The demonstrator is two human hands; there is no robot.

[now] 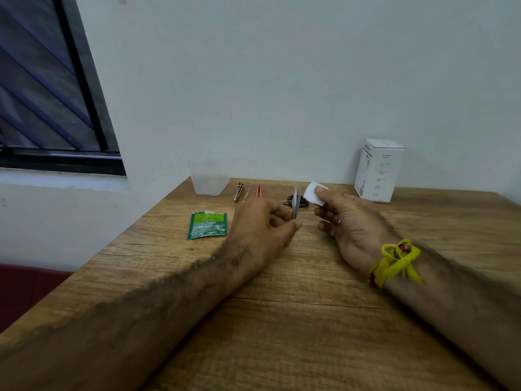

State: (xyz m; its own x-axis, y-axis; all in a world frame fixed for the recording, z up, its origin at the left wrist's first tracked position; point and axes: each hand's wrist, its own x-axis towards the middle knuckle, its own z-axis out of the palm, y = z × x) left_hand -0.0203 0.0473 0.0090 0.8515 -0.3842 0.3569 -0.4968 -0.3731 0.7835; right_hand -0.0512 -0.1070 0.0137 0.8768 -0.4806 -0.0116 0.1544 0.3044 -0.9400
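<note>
The left hand point(262, 224) is pinching what look like silver tweezers point(296, 203) by their lower end, above the middle of the surface point(282, 320); their long axis is standing nearly upright, tips pointing up; the right hand point(348, 221) is pinching a small white pad point(311, 193) between thumb and fingers, just right of the tips and apart from them; the pad is likely needing a short move left.

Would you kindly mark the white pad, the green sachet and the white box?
white pad point(309, 193): head view, bare left part beside the thumb.
green sachet point(207, 224): head view, middle of its face.
white box point(379, 170): head view, front face.
</note>
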